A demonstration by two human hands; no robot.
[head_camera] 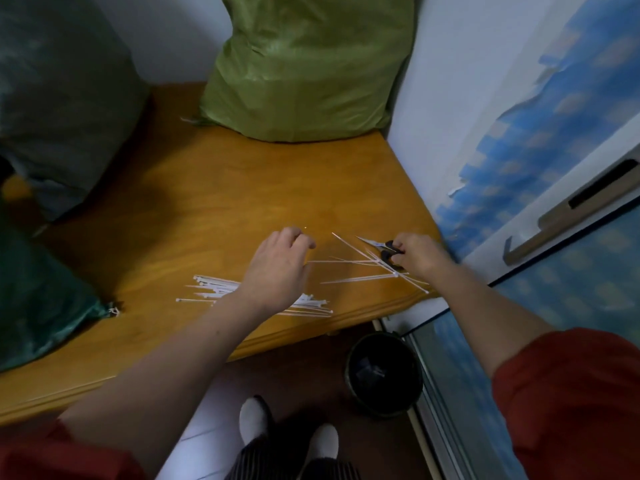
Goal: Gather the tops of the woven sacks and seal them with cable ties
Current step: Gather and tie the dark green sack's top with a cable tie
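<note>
1. Orange-brown wood takes up most of the view: a table (194, 209) pushed into a white-walled corner, with a black bin (384, 372) on the floor just beyond its near edge.
2. Three woven sacks sit on it. The light green sack (304, 71) is at the back, the dark green sack (65, 98) is to the left, and a second dark sack (38, 299) lies nearest me on the left. All look full and bulky, so I expect them to be heavy to shift. The weave looks slick and crinkly, so I would bunch each mouth tightly and grip just below the gather.
3. A bundle of cable ties (214, 292) lies under my left wrist, and the loose ties (360, 268) are fanned out near my right hand. They are thin, light and springy, and probably slippery on this wood. I would pinch one near its head rather than at the tail.
4. My right hand (419, 258) is wrapped round the black handles of the scissors (381, 249), blades pointing away from me.
5. My left hand (277, 268) hovers with its fingers curled. One tie runs right up to it, but I cannot tell whether I am pinching that tie or holding nothing.
</note>
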